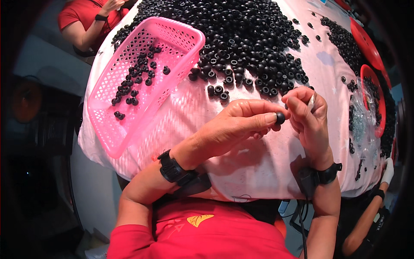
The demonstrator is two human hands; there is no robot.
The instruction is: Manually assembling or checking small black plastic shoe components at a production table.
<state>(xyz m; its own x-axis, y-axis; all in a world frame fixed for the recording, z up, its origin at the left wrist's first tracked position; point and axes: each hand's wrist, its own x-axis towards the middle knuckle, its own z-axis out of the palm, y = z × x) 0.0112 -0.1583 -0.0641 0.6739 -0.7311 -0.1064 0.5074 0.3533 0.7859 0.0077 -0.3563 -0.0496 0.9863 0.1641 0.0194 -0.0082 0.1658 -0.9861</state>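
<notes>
My left hand (235,125) pinches a small round black rubber-like cap (280,118) between thumb and fingertips, its smooth domed side showing. Right beside it, my right hand (308,118) is closed, with thumb and forefinger pressed together near the cap. A pale, thin piece (311,102) shows between its fingers; whether it is a tool or a finger wrap I cannot make out. Just beyond both hands spreads a large heap of the same black caps (246,39), several showing a ring-shaped open end.
A pink perforated basket (125,144) to the left holds joined clusters of black pieces. Pink cloth (276,172) covers the table. On the right are red trays (373,97), a clear plastic bag (362,123) and more black pieces. Other people's arms (88,32) appear far left and lower right.
</notes>
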